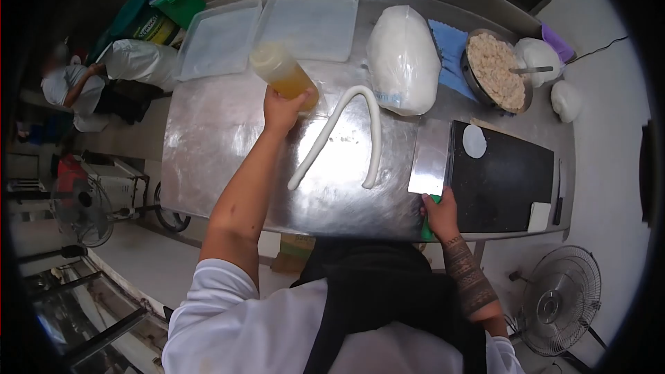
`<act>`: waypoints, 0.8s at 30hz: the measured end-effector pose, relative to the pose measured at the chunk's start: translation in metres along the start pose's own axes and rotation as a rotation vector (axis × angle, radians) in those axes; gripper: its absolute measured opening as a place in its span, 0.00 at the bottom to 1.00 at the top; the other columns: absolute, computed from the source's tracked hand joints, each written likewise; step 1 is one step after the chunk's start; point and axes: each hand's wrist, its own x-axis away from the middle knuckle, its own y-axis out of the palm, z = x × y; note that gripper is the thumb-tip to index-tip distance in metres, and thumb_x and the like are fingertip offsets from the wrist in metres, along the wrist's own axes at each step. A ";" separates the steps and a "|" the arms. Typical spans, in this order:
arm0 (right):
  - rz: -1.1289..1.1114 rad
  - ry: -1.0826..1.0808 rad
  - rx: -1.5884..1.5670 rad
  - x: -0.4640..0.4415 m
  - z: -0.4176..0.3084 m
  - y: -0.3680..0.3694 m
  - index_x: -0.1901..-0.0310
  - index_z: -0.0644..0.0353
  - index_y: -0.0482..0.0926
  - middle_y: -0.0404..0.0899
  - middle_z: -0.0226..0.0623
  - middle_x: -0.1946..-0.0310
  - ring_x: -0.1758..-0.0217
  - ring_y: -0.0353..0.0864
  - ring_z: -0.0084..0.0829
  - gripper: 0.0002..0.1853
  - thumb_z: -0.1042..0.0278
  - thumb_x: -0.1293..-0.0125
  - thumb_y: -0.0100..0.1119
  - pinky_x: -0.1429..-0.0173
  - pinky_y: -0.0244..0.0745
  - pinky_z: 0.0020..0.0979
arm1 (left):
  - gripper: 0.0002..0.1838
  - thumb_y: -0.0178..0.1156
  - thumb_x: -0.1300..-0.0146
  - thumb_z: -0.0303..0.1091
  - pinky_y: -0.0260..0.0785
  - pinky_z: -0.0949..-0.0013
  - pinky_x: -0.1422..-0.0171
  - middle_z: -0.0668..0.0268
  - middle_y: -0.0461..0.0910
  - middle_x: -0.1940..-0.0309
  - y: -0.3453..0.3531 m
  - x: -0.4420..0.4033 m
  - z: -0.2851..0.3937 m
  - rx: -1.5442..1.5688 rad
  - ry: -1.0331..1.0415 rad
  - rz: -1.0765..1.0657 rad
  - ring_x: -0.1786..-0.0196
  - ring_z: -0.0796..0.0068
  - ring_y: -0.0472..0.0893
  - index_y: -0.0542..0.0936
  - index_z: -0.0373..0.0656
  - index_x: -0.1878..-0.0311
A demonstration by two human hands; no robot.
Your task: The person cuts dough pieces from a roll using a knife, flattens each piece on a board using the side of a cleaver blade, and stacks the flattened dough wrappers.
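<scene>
Now holds a bottle [299,86] of yellow stuff in the left hand [281,111], with fingers curled round the low end. Grips the green handle of a wide, flat blade [431,158] in the closed right hand [441,216], beside a black board [500,187]. Has a long white dough rope [375,140] between both hands, bent like an upside-down V on the shiny table [215,183], near a big wrapped dough lump [404,62].

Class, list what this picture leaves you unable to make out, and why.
All in the head view:
Middle of the green handle: covered by the right hand.
Some left hand fingers: behind the bottle.
Part of the blue cloth: covered by the bowl.
Face of the co-worker: blurred.
Print on the largest white bag: too small.
</scene>
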 end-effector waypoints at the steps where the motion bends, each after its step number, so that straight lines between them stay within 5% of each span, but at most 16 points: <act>1: -0.021 0.061 -0.017 0.000 -0.003 0.000 0.38 0.70 0.73 0.84 0.44 0.59 0.61 0.90 0.37 0.20 0.74 0.25 0.68 0.55 0.87 0.41 | 0.37 0.85 0.41 0.35 0.80 0.61 0.30 0.56 0.85 0.38 -0.002 0.003 0.009 0.002 -0.018 0.020 0.36 0.62 0.86 0.77 0.34 0.32; 4: 0.233 -0.454 0.493 0.001 0.002 0.007 0.26 0.75 0.67 0.84 0.56 0.50 0.46 0.88 0.54 0.33 0.73 0.27 0.70 0.39 0.84 0.47 | 0.37 0.85 0.40 0.36 0.80 0.61 0.30 0.56 0.86 0.39 -0.009 0.005 0.012 -0.013 -0.022 0.059 0.37 0.63 0.87 0.77 0.34 0.32; 7: 0.160 -0.369 0.634 0.005 -0.012 0.002 0.20 0.76 0.61 0.79 0.63 0.42 0.34 0.80 0.64 0.42 0.72 0.30 0.71 0.28 0.76 0.50 | 0.37 0.85 0.40 0.36 0.81 0.61 0.30 0.55 0.86 0.40 -0.020 0.003 0.009 -0.061 -0.008 0.032 0.38 0.63 0.87 0.76 0.33 0.33; 10: 0.130 -0.283 0.758 0.008 -0.057 -0.004 0.23 0.74 0.66 0.78 0.61 0.40 0.33 0.80 0.59 0.38 0.72 0.31 0.72 0.29 0.77 0.48 | 0.37 0.85 0.40 0.36 0.81 0.61 0.31 0.55 0.87 0.41 -0.024 0.003 0.006 -0.052 0.009 0.022 0.38 0.63 0.88 0.77 0.33 0.33; 13: 0.088 -0.433 0.724 -0.009 -0.076 -0.005 0.28 0.70 0.74 0.81 0.56 0.45 0.39 0.84 0.56 0.32 0.72 0.32 0.72 0.33 0.80 0.47 | 0.35 0.84 0.38 0.36 0.81 0.61 0.31 0.55 0.87 0.41 -0.024 0.006 0.007 0.001 0.015 0.027 0.38 0.64 0.88 0.77 0.33 0.34; 18: -0.143 -0.452 0.359 -0.057 -0.119 0.060 0.35 0.65 0.82 0.87 0.54 0.46 0.45 0.89 0.52 0.24 0.65 0.30 0.72 0.37 0.83 0.47 | 0.34 0.83 0.37 0.35 0.81 0.61 0.32 0.55 0.87 0.41 -0.021 0.011 0.009 0.018 0.018 0.008 0.39 0.64 0.88 0.77 0.33 0.34; 24: -0.213 -0.414 0.196 -0.115 -0.191 0.186 0.23 0.66 0.72 0.83 0.63 0.35 0.31 0.85 0.56 0.35 0.59 0.25 0.70 0.28 0.81 0.44 | 0.32 0.83 0.37 0.32 0.82 0.61 0.34 0.54 0.88 0.42 -0.014 0.026 0.011 -0.006 -0.034 0.025 0.40 0.64 0.88 0.77 0.32 0.35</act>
